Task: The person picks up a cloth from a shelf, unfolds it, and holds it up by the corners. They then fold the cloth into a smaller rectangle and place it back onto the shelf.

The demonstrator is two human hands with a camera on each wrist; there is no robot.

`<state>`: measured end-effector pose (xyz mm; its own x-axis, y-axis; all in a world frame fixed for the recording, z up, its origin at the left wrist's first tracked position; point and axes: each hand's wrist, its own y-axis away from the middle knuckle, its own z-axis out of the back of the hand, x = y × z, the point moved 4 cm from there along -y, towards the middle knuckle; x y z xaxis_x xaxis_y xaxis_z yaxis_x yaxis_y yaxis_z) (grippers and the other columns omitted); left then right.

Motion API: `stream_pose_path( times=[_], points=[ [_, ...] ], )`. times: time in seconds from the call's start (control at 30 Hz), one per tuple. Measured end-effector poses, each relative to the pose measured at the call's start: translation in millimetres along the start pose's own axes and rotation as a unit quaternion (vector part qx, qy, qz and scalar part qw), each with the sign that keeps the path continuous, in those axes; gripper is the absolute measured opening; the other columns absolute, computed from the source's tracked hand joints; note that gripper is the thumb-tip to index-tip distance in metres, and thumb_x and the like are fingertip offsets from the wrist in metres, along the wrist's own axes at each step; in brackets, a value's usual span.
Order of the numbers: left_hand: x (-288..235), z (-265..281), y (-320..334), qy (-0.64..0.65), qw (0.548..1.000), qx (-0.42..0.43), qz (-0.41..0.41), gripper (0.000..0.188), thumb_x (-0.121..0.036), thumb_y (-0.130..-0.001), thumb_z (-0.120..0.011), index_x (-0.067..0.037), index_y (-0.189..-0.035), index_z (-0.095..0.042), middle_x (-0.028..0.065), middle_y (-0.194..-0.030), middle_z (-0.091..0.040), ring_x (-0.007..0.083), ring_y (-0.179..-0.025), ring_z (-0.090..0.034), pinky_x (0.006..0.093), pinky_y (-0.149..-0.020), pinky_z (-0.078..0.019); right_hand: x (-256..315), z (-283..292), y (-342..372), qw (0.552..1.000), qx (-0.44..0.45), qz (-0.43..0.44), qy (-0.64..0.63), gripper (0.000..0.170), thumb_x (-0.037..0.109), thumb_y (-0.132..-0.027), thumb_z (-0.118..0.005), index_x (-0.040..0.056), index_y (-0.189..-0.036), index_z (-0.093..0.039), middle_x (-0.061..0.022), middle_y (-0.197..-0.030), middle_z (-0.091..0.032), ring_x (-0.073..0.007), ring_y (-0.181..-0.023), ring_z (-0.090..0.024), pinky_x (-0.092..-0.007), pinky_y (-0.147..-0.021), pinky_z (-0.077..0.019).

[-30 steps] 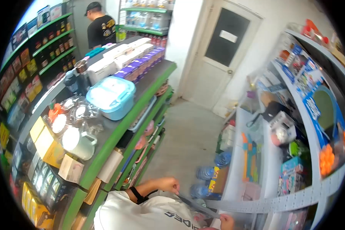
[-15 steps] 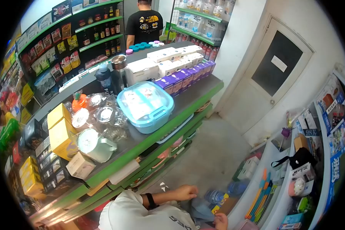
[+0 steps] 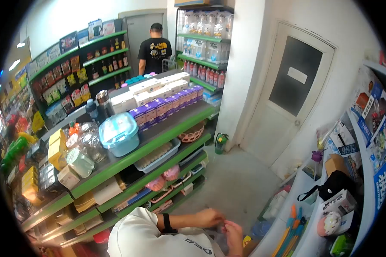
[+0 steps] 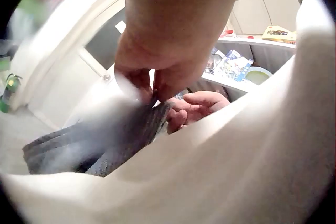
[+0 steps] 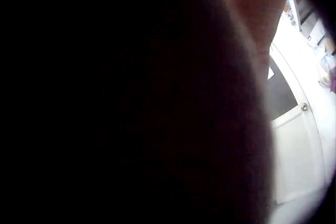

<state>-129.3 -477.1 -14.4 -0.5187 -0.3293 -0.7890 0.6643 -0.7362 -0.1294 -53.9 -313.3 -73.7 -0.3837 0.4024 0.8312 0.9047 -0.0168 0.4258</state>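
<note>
My left hand [image 3: 210, 217], with a black band on its wrist, pinches a dark grey, thin folded sheet [image 4: 94, 145] that looks like a plastic bag. In the left wrist view its thumb and fingers meet at the sheet's upper edge. My right hand [image 3: 233, 235] is close beside it, fingers curled at the sheet's near corner. Both hands are together in front of the white shirt [image 3: 167, 242]. The sheet hangs in folds, partly behind a blur and the shirt. The right wrist view is mostly dark and shows neither hand's fingers.
Green-edged shelving [image 3: 158, 137] runs along the left, bearing a blue lidded box [image 3: 118, 137], purple boxes [image 3: 167, 107] and jugs. White shelves [image 3: 313, 201] with toys stand at right. Beyond the grey floor are a door [image 3: 283, 98], a fire extinguisher [image 3: 221, 143] and a person in black [image 3: 155, 49].
The hands, apart with the grey sheet stretched between them a second ago, have come together. The head view has swung, bringing the fire extinguisher into sight.
</note>
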Motion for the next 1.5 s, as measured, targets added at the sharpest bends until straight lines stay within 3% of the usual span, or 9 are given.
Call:
stream_pose_path(
  times=[0.3, 0.37, 0.63, 0.7, 0.77, 0.83, 1.07, 1.17, 1.5],
  points=[
    [4, -35, -77, -0.051, 0.997, 0.041, 0.037, 0.023, -0.025, -0.094, -0.062, -0.007, -0.104, -0.073, 0.0187, -0.094, -0.069, 0.0400, -0.090, -0.066, 0.0487, -0.078, -0.0524, 32, 48, -37, 0.999, 0.026, 0.018, -0.022, 0.032, 0.004, -0.093, -0.057, -0.0032, -0.124, -0.062, -0.0075, -0.100, -0.070, -0.0146, -0.082, -0.066, -0.0265, -0.070, -0.0501],
    [0, -34, -95, -0.053, 0.997, 0.047, -0.017, 0.022, -0.017, -0.092, -0.065, -0.003, -0.108, -0.069, 0.0183, -0.093, -0.064, 0.0396, -0.087, -0.063, 0.0472, -0.076, -0.0508, 50, 52, -39, 0.998, -0.047, 0.012, -0.040, 0.039, 0.003, -0.092, -0.057, -0.0019, -0.131, -0.055, -0.0104, -0.100, -0.070, -0.0169, -0.081, -0.067, -0.0272, -0.069, -0.0498],
    [58, -17, -192, -0.062, 0.967, 0.193, -0.157, 0.025, -0.019, -0.092, -0.064, -0.003, -0.112, -0.066, 0.0177, -0.093, -0.061, 0.0373, -0.088, -0.060, 0.0471, -0.076, -0.0494, 92, 89, -105, 0.996, -0.006, 0.067, 0.062, 0.047, 0.009, -0.092, -0.062, -0.0008, -0.136, -0.048, -0.0150, -0.106, -0.070, -0.0181, -0.084, -0.068, -0.0297, -0.073, -0.0538],
    [49, 14, -220, -0.013, 0.968, 0.150, -0.203, 0.025, -0.019, -0.092, -0.062, -0.002, -0.110, -0.066, 0.0175, -0.094, -0.062, 0.0359, -0.090, -0.061, 0.0448, -0.078, -0.0505, 110, 90, -118, 0.994, -0.011, 0.110, 0.026, 0.042, 0.008, -0.095, -0.061, 0.0004, -0.135, -0.051, -0.0120, -0.106, -0.070, -0.0166, -0.089, -0.067, -0.0308, -0.075, -0.0550],
    [51, 35, -248, -0.044, 0.934, 0.113, -0.335, 0.025, -0.014, -0.087, -0.065, -0.001, -0.108, -0.068, 0.0164, -0.101, -0.066, 0.0349, -0.093, -0.064, 0.0438, -0.080, -0.0532, 141, 90, -118, 0.981, -0.095, 0.115, 0.127, 0.033, 0.006, -0.098, -0.059, 0.0033, -0.131, -0.057, -0.0044, -0.100, -0.069, -0.0126, -0.086, -0.064, -0.0293, -0.077, -0.0535],
    [44, 60, -279, 0.000, 0.974, 0.109, -0.198, 0.026, -0.004, -0.079, -0.072, -0.002, -0.105, -0.071, 0.0146, -0.100, -0.069, 0.0345, -0.092, -0.066, 0.0422, -0.079, -0.0551, 174, 89, -113, 0.935, -0.218, 0.162, 0.230, 0.020, 0.005, -0.096, -0.062, 0.0008, -0.115, -0.064, -0.0006, -0.089, -0.065, -0.0072, -0.079, -0.059, -0.0256, -0.070, -0.0490],
    [52, 111, -357, 0.012, 0.977, 0.097, -0.191, 0.017, 0.005, -0.084, -0.070, 0.002, -0.101, -0.071, 0.0158, -0.099, -0.069, 0.0297, -0.090, -0.067, 0.0340, -0.080, -0.0526, 180, 102, -131, 0.885, -0.383, 0.146, 0.222, 0.013, 0.005, -0.090, -0.064, 0.0017, -0.102, -0.067, -0.0087, -0.072, -0.062, -0.0173, -0.063, -0.058, -0.0309, -0.061, -0.0477],
    [51, 129, -389, -0.013, 0.963, 0.105, -0.249, 0.018, 0.006, -0.083, -0.071, 0.001, -0.101, -0.071, 0.0152, -0.097, -0.067, 0.0298, -0.086, -0.065, 0.0345, -0.076, -0.0524, 179, 101, -159, 0.894, -0.335, 0.150, 0.256, 0.019, 0.005, -0.086, -0.062, 0.0039, -0.104, -0.068, -0.0168, -0.080, -0.067, -0.0350, -0.072, -0.064, -0.0407, -0.065, -0.0503],
    [30, 154, -457, -0.084, 0.932, 0.137, -0.326, 0.018, 0.006, -0.078, -0.070, -0.001, -0.095, -0.071, 0.0123, -0.095, -0.067, 0.0288, -0.085, -0.063, 0.0362, -0.073, -0.0504, 252, 112, -245, 0.885, -0.202, 0.259, 0.329, 0.024, 0.010, -0.088, -0.068, 0.0138, -0.112, -0.068, -0.0110, -0.121, -0.056, -0.0320, -0.098, -0.065, -0.0408, -0.083, -0.0520]
  ],
)
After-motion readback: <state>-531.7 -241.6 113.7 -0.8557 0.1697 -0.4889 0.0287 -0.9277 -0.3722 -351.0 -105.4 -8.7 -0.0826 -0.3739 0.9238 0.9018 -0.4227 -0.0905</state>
